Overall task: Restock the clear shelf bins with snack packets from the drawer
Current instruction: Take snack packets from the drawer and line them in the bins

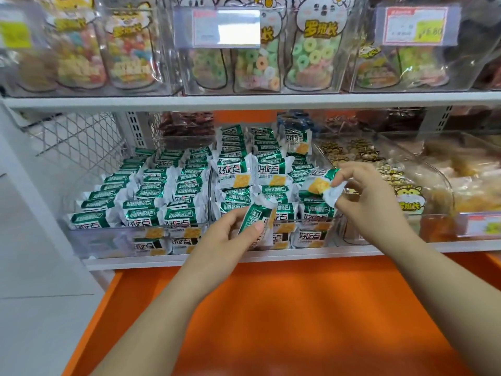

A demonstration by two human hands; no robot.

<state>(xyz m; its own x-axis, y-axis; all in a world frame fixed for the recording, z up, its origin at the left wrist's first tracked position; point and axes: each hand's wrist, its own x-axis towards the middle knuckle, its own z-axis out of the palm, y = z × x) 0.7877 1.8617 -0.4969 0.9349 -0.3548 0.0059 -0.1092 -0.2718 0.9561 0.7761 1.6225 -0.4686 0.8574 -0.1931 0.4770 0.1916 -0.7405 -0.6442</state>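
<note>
Left hand (230,236): grip closed round one green-and-white packet (259,217), thumb across its front. The packet is tilted and held over the front rim of the middle bin (311,237). Right hand (372,198): grip narrow, thumb and fingertips pinching the white crimped end of a second packet (318,184). Its cracker picture faces up, and it hangs above the right side of the same bin's stack. The hands are apart, not touching.

Both forearms reach in over the orange drawer (298,321), pulled out below the lower shelf (162,260); its orange floor fills the bottom of the view.

The middle bin is clear and packed with the same packets, some standing, heaped above the rim. The left bin (103,240) sits just beside it, with the same packets in tight rows, label edges up. On the right, a curved-wall bin (444,191) holds packets with a cartoon hamster print. Further right are yellowish snacks, blurred. Dark reddish packs sit behind, too blurred to tell.

Wire mesh (73,134) is at the back left. The upper shelf (244,100) carries clear bins of ring-gummy pouches (311,58). A price tag (226,28) is on the front, print unreadable.
</note>
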